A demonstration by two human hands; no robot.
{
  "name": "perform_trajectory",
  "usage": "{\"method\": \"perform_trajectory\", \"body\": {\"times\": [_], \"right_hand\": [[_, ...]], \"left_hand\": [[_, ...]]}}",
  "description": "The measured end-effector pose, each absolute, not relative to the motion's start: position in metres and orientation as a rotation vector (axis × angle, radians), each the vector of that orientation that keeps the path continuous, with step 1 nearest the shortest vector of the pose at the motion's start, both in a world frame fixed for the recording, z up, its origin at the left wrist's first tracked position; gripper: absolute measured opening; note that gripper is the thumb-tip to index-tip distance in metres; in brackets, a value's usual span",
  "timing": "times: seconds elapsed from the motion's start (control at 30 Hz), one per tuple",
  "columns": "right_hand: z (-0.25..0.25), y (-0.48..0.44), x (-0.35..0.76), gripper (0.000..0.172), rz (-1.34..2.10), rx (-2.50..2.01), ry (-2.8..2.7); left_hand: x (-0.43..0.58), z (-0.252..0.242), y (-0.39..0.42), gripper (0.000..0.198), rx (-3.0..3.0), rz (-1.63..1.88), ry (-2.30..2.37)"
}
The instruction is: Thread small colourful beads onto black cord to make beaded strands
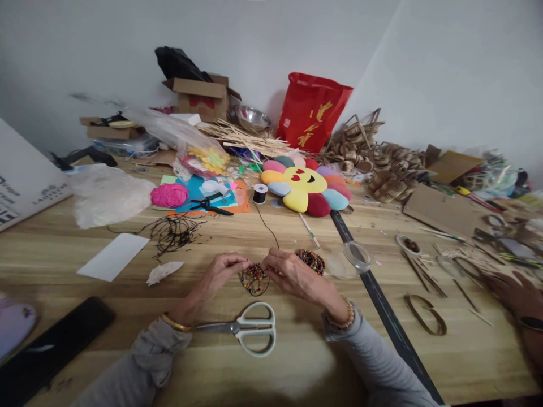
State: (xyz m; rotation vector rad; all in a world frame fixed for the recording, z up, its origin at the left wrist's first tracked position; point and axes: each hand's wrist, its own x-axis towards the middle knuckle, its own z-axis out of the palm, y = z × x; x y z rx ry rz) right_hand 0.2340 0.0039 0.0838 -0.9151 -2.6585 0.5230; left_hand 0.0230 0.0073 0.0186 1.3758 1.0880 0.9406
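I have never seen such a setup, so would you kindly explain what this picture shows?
There is no machine here: one person works bare-handed. The single picture comes from a camera worn on that person's head, looking forward and down. The left hand and right hand hold a small beaded strand between them. On the wooden table, white-handled scissors lie between the forearms, a coil of beads sits just beyond the right hand, and farther back are a spool of black cord, pink yarn and a flower-shaped cushion. Another person's hand shows at the right edge.
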Motion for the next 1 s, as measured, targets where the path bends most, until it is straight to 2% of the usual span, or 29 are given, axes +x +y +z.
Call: {"method": "perform_trajectory", "body": {"times": [0.33,0.67,1.0], "right_hand": [[0.086,0.005,0.239,0.008,0.641,-0.819,-2.592],[0.072,0.007,0.227,0.005,0.801,-0.822,-2.506],[0.062,0.012,0.226,0.011,0.907,-0.923,-2.422]], "left_hand": [[0.014,0.017,0.010,0.025,1.330,0.894,1.089],[0.031,0.019,-0.004,0.033,1.174,0.739,0.843],[0.031,0.017,-0.003,0.035,1.218,0.717,0.866]]}}
